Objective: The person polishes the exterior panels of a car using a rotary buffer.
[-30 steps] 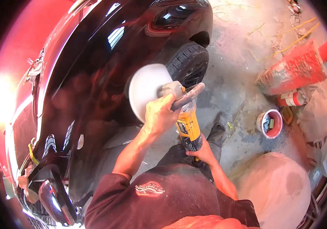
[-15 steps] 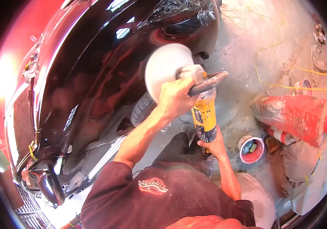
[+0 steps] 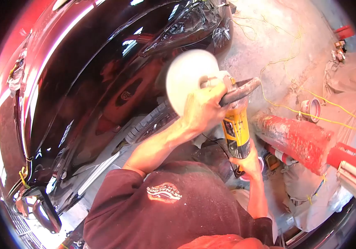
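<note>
I hold a yellow and black polisher [image 3: 237, 128] with both hands. My left hand [image 3: 205, 106] is closed around its front end, at the black loop handle [image 3: 240, 92]. The rear grip sits in the closed fingers of my right hand [image 3: 246, 161]. A round white polishing pad [image 3: 188, 79], blurred at its edge, is at the tool's head. It lies over the front side of a glossy black car [image 3: 90, 79]; whether it touches the paint I cannot tell. Below the pad, part of a tyre [image 3: 151, 122] shows.
Clear plastic [image 3: 182, 27] covers the car's front corner. A side mirror [image 3: 47, 209] sticks out lower left. A worn red post [image 3: 294, 141] stands at right. A yellow cord [image 3: 283, 106] crosses the floor near a small bucket [image 3: 310, 110]. Another bucket [image 3: 261, 166] is partly behind my right hand.
The polisher and both hands have shifted slightly right in view, and the surroundings have shifted as the camera turned. My right hand now covers part of the lower bucket. Both grips are unchanged.
</note>
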A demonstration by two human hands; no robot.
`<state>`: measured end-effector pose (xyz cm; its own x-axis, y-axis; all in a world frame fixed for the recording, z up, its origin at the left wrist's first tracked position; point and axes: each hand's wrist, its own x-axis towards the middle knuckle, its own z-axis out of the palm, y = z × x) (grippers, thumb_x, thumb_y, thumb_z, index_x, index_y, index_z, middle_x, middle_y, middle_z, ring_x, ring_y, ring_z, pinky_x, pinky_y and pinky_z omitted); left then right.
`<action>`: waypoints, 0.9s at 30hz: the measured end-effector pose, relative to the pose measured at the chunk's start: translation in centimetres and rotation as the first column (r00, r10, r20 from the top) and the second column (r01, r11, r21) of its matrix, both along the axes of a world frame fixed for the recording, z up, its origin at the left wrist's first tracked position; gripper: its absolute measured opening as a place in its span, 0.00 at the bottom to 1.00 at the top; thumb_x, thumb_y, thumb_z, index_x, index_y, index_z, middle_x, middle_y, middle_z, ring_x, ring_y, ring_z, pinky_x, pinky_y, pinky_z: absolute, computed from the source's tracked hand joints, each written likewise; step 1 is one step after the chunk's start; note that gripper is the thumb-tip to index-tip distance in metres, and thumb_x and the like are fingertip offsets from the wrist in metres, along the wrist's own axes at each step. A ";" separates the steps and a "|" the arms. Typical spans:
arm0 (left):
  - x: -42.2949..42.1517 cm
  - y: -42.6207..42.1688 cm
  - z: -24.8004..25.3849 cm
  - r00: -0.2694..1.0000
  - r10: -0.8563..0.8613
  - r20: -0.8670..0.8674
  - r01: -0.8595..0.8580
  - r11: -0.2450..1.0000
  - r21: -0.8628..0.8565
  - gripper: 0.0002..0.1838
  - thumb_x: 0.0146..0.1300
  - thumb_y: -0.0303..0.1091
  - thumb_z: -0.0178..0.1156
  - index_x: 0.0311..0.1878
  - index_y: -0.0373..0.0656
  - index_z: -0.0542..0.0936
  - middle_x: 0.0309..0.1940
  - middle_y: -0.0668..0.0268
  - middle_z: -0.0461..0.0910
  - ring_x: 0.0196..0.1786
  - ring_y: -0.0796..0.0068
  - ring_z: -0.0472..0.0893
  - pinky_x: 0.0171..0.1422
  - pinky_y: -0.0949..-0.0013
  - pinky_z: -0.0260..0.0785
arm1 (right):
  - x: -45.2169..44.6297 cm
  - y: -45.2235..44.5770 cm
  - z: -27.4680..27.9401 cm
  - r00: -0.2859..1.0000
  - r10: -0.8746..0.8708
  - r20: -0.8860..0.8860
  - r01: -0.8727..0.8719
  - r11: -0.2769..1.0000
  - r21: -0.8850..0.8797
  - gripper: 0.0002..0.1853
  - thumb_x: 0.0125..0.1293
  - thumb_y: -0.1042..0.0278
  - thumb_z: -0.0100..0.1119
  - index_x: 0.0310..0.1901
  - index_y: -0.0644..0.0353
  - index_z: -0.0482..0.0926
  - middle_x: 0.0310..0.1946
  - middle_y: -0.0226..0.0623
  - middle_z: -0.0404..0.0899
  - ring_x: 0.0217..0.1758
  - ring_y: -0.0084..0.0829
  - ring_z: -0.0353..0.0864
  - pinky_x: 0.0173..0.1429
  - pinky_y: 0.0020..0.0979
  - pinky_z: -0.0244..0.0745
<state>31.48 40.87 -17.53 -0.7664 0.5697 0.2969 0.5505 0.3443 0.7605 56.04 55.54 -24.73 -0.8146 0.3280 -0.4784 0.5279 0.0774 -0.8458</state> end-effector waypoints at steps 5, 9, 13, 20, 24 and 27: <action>-0.7 4.0 -1.2 0.999 0.042 0.034 -0.041 0.999 -0.030 0.10 0.49 0.24 0.71 0.30 0.41 0.77 0.22 0.55 0.78 0.27 0.51 0.82 0.32 0.56 0.73 | -2.2 5.8 -0.6 0.997 0.034 0.064 -0.031 0.998 -0.047 0.46 0.38 0.77 0.82 0.64 0.63 0.70 0.53 0.38 0.81 0.57 0.33 0.80 0.65 0.37 0.74; -1.5 9.2 -2.2 0.992 0.119 0.046 -0.116 0.991 -0.061 0.11 0.47 0.23 0.71 0.30 0.42 0.77 0.23 0.55 0.78 0.27 0.51 0.82 0.31 0.55 0.72 | -4.2 13.9 -3.8 0.984 0.155 0.088 -0.149 0.986 -0.074 0.48 0.38 0.78 0.82 0.66 0.62 0.69 0.56 0.40 0.82 0.60 0.32 0.80 0.66 0.36 0.74; -2.8 14.9 -2.7 0.971 0.229 0.065 -0.219 0.967 -0.133 0.11 0.46 0.23 0.72 0.33 0.41 0.79 0.25 0.55 0.79 0.28 0.51 0.82 0.32 0.56 0.72 | -8.3 22.2 -4.2 0.967 0.204 0.153 -0.178 0.970 -0.165 0.51 0.37 0.81 0.81 0.68 0.62 0.67 0.56 0.40 0.82 0.59 0.32 0.81 0.66 0.37 0.75; -6.4 20.3 -2.6 0.898 0.436 0.064 -0.430 0.899 -0.083 0.11 0.46 0.24 0.74 0.32 0.41 0.82 0.24 0.56 0.80 0.28 0.55 0.82 0.32 0.60 0.71 | -14.8 29.5 -2.4 0.939 0.321 0.124 -0.319 0.947 -0.034 0.51 0.35 0.81 0.82 0.68 0.61 0.69 0.55 0.40 0.83 0.58 0.34 0.81 0.65 0.37 0.75; -5.5 20.6 -1.9 0.851 0.521 0.071 -0.520 0.854 -0.038 0.10 0.48 0.24 0.74 0.34 0.41 0.84 0.24 0.58 0.81 0.27 0.59 0.84 0.31 0.62 0.72 | -17.0 31.8 -0.5 0.912 0.385 0.139 -0.382 0.923 -0.053 0.51 0.35 0.80 0.83 0.68 0.62 0.69 0.53 0.41 0.85 0.57 0.33 0.83 0.64 0.37 0.76; -3.4 19.6 -1.3 0.838 0.539 0.085 -0.535 0.842 -0.068 0.09 0.49 0.24 0.74 0.35 0.42 0.85 0.24 0.59 0.82 0.26 0.60 0.84 0.32 0.64 0.73 | -17.1 32.4 0.4 0.883 0.446 0.145 -0.440 0.895 -0.077 0.52 0.35 0.81 0.81 0.70 0.63 0.68 0.56 0.39 0.83 0.60 0.33 0.82 0.67 0.37 0.74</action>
